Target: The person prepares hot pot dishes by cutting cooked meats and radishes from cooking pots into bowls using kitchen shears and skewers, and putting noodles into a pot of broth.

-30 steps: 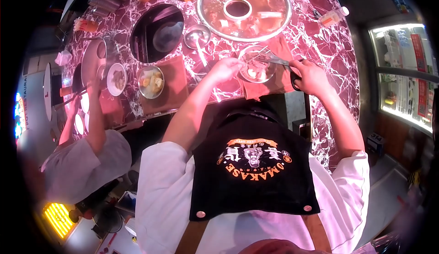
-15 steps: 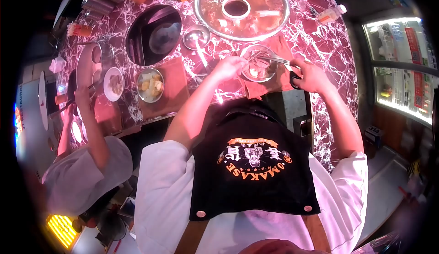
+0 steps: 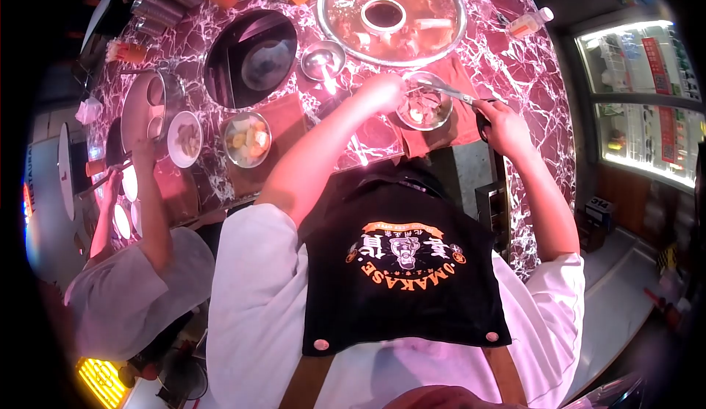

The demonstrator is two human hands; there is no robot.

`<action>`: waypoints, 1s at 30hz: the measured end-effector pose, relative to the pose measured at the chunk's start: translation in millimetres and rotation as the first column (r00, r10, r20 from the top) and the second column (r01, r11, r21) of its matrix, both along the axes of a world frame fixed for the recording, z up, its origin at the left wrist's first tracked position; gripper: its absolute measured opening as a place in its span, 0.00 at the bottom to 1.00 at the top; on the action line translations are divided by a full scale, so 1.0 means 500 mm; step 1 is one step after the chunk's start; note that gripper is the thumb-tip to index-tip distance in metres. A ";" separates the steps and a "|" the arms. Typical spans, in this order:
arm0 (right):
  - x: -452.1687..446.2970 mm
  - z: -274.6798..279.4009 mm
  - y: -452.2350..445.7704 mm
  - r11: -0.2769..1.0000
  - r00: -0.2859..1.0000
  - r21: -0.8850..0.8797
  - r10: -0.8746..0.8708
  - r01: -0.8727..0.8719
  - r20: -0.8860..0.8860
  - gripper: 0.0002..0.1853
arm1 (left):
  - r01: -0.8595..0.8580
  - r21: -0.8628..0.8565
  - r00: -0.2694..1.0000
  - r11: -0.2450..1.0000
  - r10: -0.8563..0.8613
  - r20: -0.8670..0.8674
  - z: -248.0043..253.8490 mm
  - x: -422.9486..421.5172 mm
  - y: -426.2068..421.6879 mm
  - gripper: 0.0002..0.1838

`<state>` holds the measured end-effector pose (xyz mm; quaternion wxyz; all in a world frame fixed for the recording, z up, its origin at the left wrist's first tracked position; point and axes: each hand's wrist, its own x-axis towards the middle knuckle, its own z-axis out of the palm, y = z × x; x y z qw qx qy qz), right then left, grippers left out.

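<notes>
A pair of scissors is in my right hand, with fingers wrapped round the dark handles. Its metal blades reach left over a round bowl that holds cut pieces of meat. My left hand is closed at the bowl's upper left side, close to the blade tips. Whatever its fingers grip is hidden from view. The bowl stands on a brown cloth at the counter's near edge.
A large round pot of broth and meat lies beyond the bowl. Left of it are a metal ladle, a dark round hob and a bowl of pale and yellow chunks. Another person's arms work at far left. A bottle stands right.
My left hand has moved up and to the right, toward the bowl's upper side. The scissors stay over the bowl, in my right hand. The whole view has shifted slightly.
</notes>
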<state>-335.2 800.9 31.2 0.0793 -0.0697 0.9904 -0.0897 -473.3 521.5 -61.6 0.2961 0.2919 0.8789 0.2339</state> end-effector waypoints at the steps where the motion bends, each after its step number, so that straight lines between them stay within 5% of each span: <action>1: -0.003 -0.008 -0.005 0.998 0.997 0.036 -0.054 0.052 0.047 0.28 | 0.032 -0.048 0.998 0.998 -0.034 -0.046 0.035 0.001 -0.004 0.12; 2: -0.009 -0.020 -0.009 0.992 0.990 0.073 -0.107 0.101 0.093 0.28 | 0.064 -0.143 0.998 0.988 -0.068 -0.017 0.060 -0.005 -0.007 0.13; 8: 0.003 0.011 0.036 0.990 0.987 -0.026 -0.135 0.137 0.086 0.26 | 0.019 -0.040 1.000 0.999 -0.018 0.018 0.066 -0.022 -0.065 0.13; 14: -0.043 0.059 0.035 0.984 0.982 -0.020 0.178 -0.178 0.059 0.28 | 0.022 -0.088 0.997 0.996 -0.015 0.082 0.060 -0.007 -0.002 0.13; 17: -0.074 -0.005 0.056 0.983 0.978 0.007 0.182 -0.184 0.098 0.27 | 0.033 -0.232 0.996 0.972 -0.014 0.083 0.163 -0.014 0.006 0.13; 20: -0.086 -0.025 0.077 0.983 0.978 -0.033 0.181 -0.178 0.103 0.26 | 0.025 -0.075 1.000 0.997 -0.025 0.001 0.138 -0.027 -0.059 0.12; 22: -0.086 -0.006 0.084 0.980 0.976 -0.149 0.152 -0.129 0.156 0.26 | -0.078 0.042 0.995 0.996 0.080 -0.059 0.173 -0.027 -0.106 0.11; 23: -0.093 0.018 0.084 0.976 0.959 -0.213 0.105 -0.048 0.263 0.25 | -0.207 0.090 0.978 0.974 0.203 0.050 0.166 -0.034 -0.130 0.10; 27: -0.121 0.052 0.094 0.922 0.924 -0.375 0.056 0.097 0.377 0.28 | -0.381 0.176 0.898 0.908 0.408 -0.161 0.119 -0.085 -0.214 0.12; 30: -0.167 0.088 0.102 0.963 0.892 -0.268 0.122 -0.001 0.435 0.28 | -0.607 0.157 0.783 0.779 0.620 -0.046 0.114 -0.149 -0.230 0.12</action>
